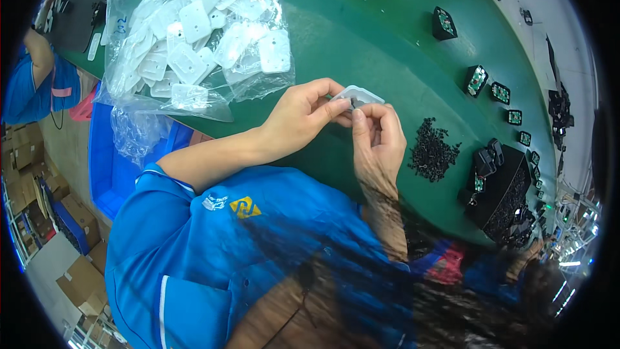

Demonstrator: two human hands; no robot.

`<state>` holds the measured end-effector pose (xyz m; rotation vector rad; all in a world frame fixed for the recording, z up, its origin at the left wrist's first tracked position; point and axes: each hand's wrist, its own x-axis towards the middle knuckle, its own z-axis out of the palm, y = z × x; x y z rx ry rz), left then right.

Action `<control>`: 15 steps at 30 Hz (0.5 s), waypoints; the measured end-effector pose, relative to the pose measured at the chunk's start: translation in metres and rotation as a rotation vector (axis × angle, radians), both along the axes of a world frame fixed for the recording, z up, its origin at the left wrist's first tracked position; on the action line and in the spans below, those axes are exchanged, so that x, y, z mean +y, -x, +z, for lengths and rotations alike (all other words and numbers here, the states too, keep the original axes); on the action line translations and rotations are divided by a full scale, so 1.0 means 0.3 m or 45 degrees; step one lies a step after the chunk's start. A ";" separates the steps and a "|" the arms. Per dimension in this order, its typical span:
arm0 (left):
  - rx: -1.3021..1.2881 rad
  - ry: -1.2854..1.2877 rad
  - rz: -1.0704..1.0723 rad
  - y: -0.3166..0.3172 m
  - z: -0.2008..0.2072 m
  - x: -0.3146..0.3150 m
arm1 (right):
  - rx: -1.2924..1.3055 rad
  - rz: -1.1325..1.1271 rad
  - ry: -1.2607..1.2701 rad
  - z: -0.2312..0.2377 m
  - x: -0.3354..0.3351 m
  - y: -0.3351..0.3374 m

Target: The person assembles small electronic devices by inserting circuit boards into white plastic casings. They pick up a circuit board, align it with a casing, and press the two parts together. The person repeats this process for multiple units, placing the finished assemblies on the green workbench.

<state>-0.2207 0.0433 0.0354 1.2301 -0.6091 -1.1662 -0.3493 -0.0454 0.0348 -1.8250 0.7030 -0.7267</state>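
The bag [216, 110] of clear plastic lies on the green table [336, 32], filled with white plates [187, 64]. Right of the bag, just past its lower corner, is the cover [365, 95], a shallow white piece held up in both hands. The left hand [300, 113] grasps it between thumb and fingers. The right hand [381, 142] has thumb and forefinger bent together at its near edge, by a small dark part [353, 105]; whether they grip that or the cover, I cannot tell. Further right of the bag lies a heap [434, 150] of small black pieces, and beyond that a curved row of black units [476, 81] with green boards. Below the bag, a blue bin [98, 155] has crumpled plastic [132, 132] at its top. Left of the bag is a co-worker [39, 87] in blue
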 end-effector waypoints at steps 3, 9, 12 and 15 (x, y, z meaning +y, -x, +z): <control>-0.203 0.040 0.007 0.015 -0.001 -0.005 | -0.007 -0.057 -0.084 -0.007 0.002 0.012; -0.435 0.191 0.046 0.035 -0.018 -0.007 | -0.055 -0.199 -0.080 0.026 0.024 0.005; -0.382 0.245 0.124 0.055 -0.042 -0.013 | -0.100 -0.258 -0.066 0.008 0.038 0.011; -0.412 0.219 0.064 0.060 -0.040 -0.012 | -0.087 -0.270 -0.048 0.006 0.043 0.023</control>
